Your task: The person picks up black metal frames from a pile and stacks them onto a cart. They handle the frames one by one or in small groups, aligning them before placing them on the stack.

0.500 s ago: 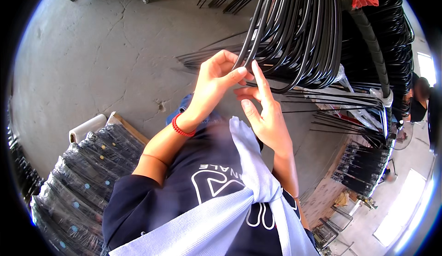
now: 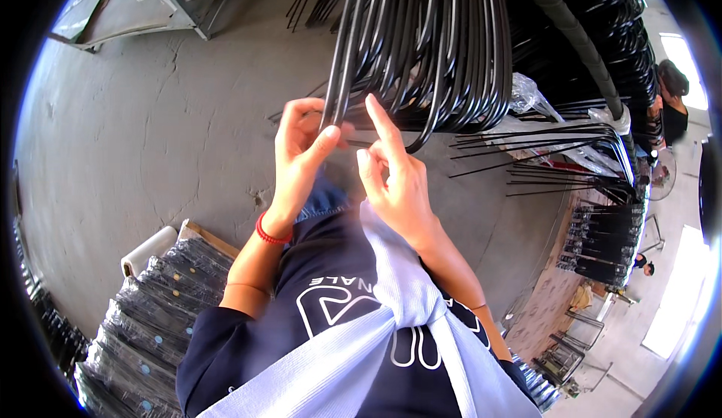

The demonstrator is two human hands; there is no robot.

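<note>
Pinching hand: your left hand curls around the lower bends of the leftmost black tubes, thumb in front and fingers behind; the exact number of tubes in this grasp cannot be told.
Pointing hand: your right hand is partly spread, its index finger extended up toward the tubes and its other fingers curled near the thumb; whether the fingertip touches a tube cannot be told.
Tube bundle: the leftmost tubes form the left edge of a dense bundle of glossy black lengths, which runs out through the upper edge of the view and bends at its lower end, near your hands.
Wrapped pole: a dark pole slants along the bundle's right side, clear plastic gathered about its lower end; more black tubing is massed on its far side.
Thin rods: black rods fan leftward from near the pole's lower end.
Grey floor: the cracked floor bears a plastic-wrapped stack to your left, with a white roll beside the stack's upper edge.
Your clothing: a red beaded bracelet circles your left wrist; a pale blue cloth is knotted over your dark shirt.
</note>
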